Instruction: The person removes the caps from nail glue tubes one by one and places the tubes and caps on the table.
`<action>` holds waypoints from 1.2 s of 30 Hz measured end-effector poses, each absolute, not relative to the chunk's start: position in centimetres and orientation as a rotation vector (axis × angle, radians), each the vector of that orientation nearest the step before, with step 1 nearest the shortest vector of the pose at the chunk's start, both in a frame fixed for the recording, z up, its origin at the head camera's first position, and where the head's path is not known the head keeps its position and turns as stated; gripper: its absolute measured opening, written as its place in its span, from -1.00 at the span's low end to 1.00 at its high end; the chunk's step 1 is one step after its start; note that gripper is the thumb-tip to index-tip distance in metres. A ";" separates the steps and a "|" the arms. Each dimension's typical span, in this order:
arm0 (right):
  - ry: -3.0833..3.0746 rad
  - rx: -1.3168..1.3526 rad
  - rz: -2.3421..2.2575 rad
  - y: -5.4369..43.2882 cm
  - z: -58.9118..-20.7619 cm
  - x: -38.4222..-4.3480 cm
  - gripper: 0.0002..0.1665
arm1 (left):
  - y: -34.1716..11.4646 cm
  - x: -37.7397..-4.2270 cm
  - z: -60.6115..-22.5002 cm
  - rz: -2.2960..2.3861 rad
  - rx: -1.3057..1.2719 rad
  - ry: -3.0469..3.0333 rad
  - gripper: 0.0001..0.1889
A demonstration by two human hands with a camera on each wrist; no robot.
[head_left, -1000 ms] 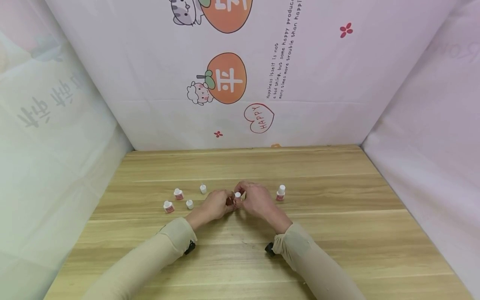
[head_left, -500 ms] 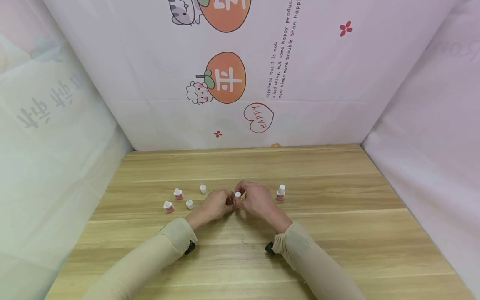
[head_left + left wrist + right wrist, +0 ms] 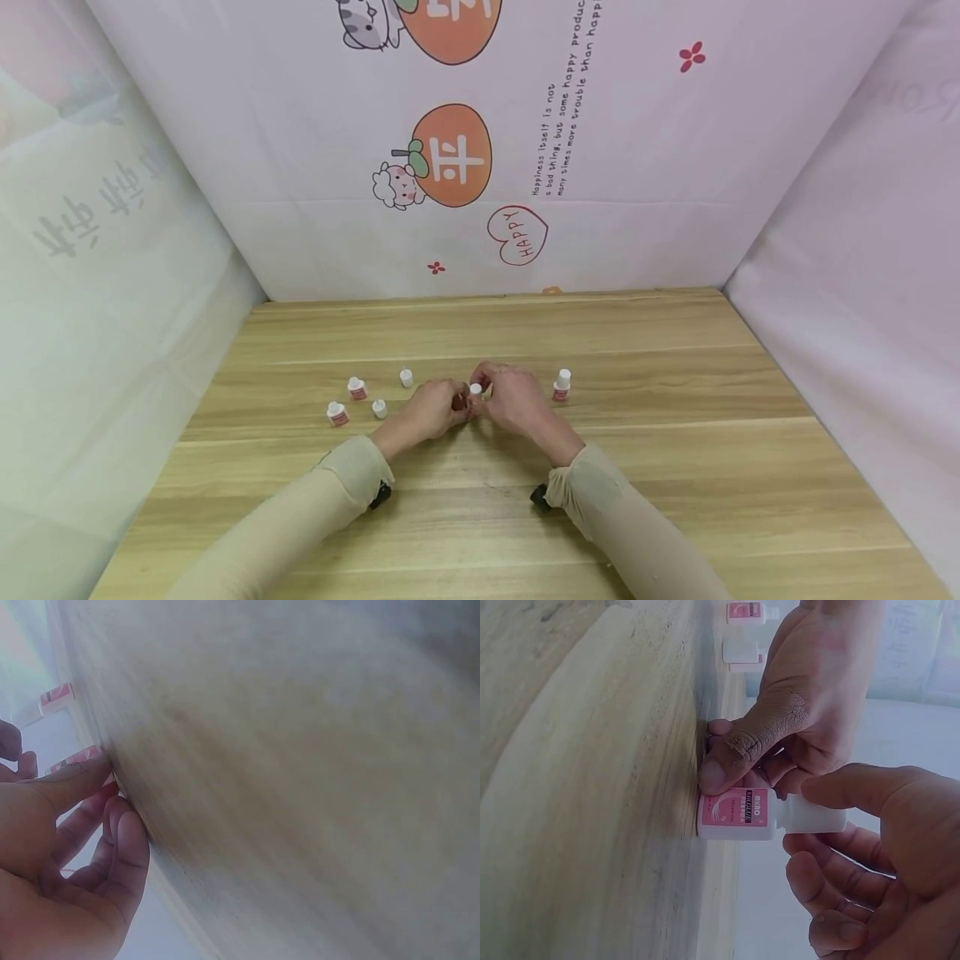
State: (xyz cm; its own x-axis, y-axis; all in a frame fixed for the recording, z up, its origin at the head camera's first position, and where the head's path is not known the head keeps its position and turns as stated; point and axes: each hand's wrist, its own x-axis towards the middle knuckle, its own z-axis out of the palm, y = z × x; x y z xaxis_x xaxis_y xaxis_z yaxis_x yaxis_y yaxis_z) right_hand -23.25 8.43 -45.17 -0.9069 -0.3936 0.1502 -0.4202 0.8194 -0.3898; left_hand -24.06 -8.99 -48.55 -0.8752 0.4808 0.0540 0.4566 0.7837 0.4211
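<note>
Between my hands a small white glue bottle [image 3: 739, 814] with a pink label stands upright on the table, at the middle of the head view. My left hand [image 3: 433, 407] pinches the bottle low on its body, thumb against the label in the right wrist view. The fingers and thumb of my right hand [image 3: 517, 402] grip its white cap [image 3: 817, 817]. A narrow bit of neck shows between cap and body. In the left wrist view, the left thumb [image 3: 75, 784] covers much of the bottle.
Two uncapped bottles, one farther back [image 3: 357, 388] and one nearer [image 3: 337, 413], stand to the left. Two loose white caps [image 3: 407, 378] [image 3: 379, 408] sit beside them, thin stems upward. A capped bottle [image 3: 562, 385] stands right of my right hand. White printed cloth [image 3: 630, 167] walls the wooden table [image 3: 480, 533].
</note>
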 end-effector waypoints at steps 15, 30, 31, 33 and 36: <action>-2.958 0.596 0.702 8.4 -45.1 -23.2 -0.76 | -8.9 -24.1 -48.4 0.663 0.754 2.909 -0.86; -2.952 0.628 0.667 8.3 -45.1 -23.2 -0.75 | -9.1 -24.0 -48.5 0.659 0.774 2.927 -0.84; -2.952 0.623 0.673 8.3 -45.0 -23.2 -0.76 | -9.1 -24.0 -48.5 0.656 0.775 2.927 -0.84; -2.950 0.621 0.678 8.3 -45.0 -23.2 -0.77 | -9.1 -24.0 -48.5 0.659 0.782 2.932 -0.84; -2.939 0.627 0.670 8.3 -44.9 -23.2 -0.80 | -9.1 -24.0 -48.5 0.664 0.792 2.942 -0.83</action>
